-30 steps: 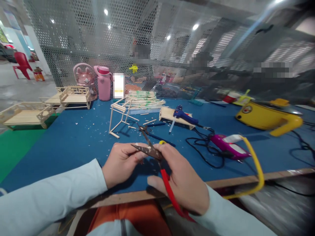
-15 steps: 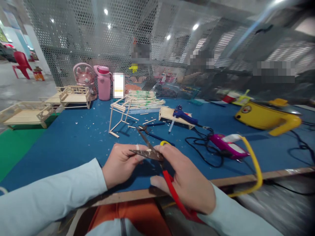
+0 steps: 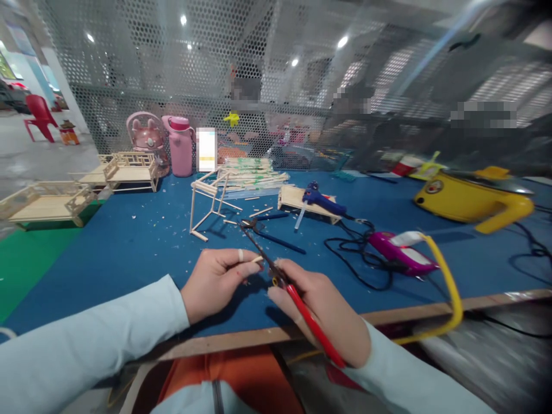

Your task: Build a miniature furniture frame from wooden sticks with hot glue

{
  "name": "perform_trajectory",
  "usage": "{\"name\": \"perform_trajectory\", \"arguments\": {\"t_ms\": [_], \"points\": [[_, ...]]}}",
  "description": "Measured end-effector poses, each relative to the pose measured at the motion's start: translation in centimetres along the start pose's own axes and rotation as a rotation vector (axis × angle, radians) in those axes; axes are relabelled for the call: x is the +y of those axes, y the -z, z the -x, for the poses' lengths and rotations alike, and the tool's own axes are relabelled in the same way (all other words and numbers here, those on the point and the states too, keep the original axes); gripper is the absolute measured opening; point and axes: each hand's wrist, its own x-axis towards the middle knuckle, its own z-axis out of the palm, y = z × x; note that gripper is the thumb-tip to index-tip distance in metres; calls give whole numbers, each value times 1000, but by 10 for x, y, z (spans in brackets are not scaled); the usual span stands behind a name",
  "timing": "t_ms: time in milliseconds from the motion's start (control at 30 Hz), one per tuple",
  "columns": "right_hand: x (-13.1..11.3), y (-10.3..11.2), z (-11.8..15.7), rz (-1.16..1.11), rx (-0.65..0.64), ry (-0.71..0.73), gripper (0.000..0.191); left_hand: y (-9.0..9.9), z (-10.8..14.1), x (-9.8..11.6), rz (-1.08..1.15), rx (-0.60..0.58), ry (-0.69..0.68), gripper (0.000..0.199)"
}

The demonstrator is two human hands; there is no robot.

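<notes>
Between the thumb and index finger of my left hand (image 3: 219, 282) is a short pale wooden stick (image 3: 257, 260), its tip beside the blades. My right hand (image 3: 325, 305) is closed round the red handle of a pair of scissors (image 3: 297, 305), whose dark blades point up and left and look closed together. Just beyond the hands, dark-blue-handled pliers (image 3: 276, 238) lie on the blue table (image 3: 142, 253). Farther back stands a small frame of thin sticks (image 3: 209, 201). A blue glue gun (image 3: 321, 201) rests on a small wooden stick panel (image 3: 288, 198).
Stick-built miniature beds (image 3: 52, 201) stand at the left. Bundled sticks (image 3: 250, 172) lie at the back near a pink bottle (image 3: 181, 146). A purple device (image 3: 401, 253) with cords and a yellow pot (image 3: 466, 198) occupy the right. Wood scraps dot the table.
The scissors' blades have gone from spread apart to closed, and the scissors have turned slightly. My left hand stays nearly in place, and the stick's end now shows beside the blades.
</notes>
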Motion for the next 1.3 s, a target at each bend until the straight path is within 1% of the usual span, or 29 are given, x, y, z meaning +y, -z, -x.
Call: {"name": "perform_trajectory", "arguments": {"t_ms": [100,200,300,433,500,567,633,700,767,867,933,1000,1033,1067,1100,1133,1167,1200,1233,1300], "points": [[-2,3,-1,-22,-1,-5,23,-1,-1,0,57,-4,40,21],[-4,8,-2,-11,-28,-39,31,-1,0,0,117,-44,57,23],[0,16,2,114,-41,-188,34,-1,2,-2,87,-122,71,26],[25,32,19,290,-38,-446,42,0,3,-5,-63,-211,43,27],[41,42,29,306,-26,-519,37,0,3,-5,-98,-216,41,30],[54,51,38,334,-7,-558,34,-1,3,-5,-110,-231,58,31],[63,56,41,390,-11,-593,29,-1,3,-4,-116,-254,77,31],[69,56,37,422,-35,-616,21,-2,3,-5,-121,-270,99,33],[75,54,27,444,-48,-584,19,-2,3,-7,-109,-270,108,36],[85,52,9,595,-45,-465,28,-3,2,-11,-38,-257,103,41],[90,57,-1,694,-80,-378,28,-4,2,-10,16,-237,89,34],[86,63,-10,700,-76,-266,25,-5,2,-7,58,-185,72,24],[79,65,-14,659,-39,-198,26,-5,2,-4,69,-135,57,19],[69,65,-19,600,41,-119,29,-5,1,0,72,-71,33,16],[56,63,-25,487,80,-48,31,-4,0,3,69,2,5,13],[41,58,-31,354,82,-3,31,-4,-1,6,65,78,-20,10],[26,51,-38,220,11,18,32,-3,-3,8,66,146,-39,8],[12,43,-46,98,-85,40,31,-1,-5,10,77,198,-46,6],[0,34,-54,-6,-129,61,27,0,-7,11,91,234,-40,6],[-14,15,-71,-164,-131,130,15,6,-11,11,103,283,-12,7]]}}
